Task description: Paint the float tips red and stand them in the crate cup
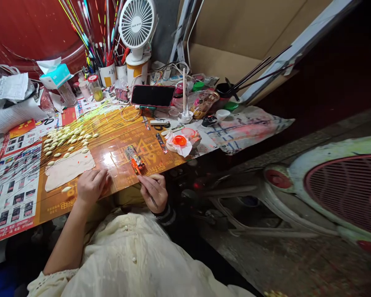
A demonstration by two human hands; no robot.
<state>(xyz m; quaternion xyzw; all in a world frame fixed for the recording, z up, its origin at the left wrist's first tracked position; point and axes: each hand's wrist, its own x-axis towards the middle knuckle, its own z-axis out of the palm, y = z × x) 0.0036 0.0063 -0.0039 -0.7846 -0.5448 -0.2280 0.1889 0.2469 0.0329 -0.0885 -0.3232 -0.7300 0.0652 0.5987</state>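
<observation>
My right hand [154, 192] pinches a thin paintbrush [137, 168] at the table's front edge. Orange paint covers its tip, which rests on a small dark paint-smeared block [131, 153]. My left hand [92, 183] lies at the same edge, fingers curled; whatever they hold is hidden. Beside that hand is a pale cloth [69, 170], with one small cream oval piece [66, 189] below it. A dish of bright orange paint [179, 140] sits on white paper to the right. Behind the cloth lie many thin yellow sticks [111, 121] with cream oval bodies [71, 140].
A phone [153, 95] stands propped behind the sticks, near a white desk fan [137, 24]. Cups of brushes and rods [107, 75], jars [95, 87] and a tissue pack [55, 76] line the back. A large floor fan [346, 185] stands at right. A paint-stained cloth [250, 128] covers the table's right end.
</observation>
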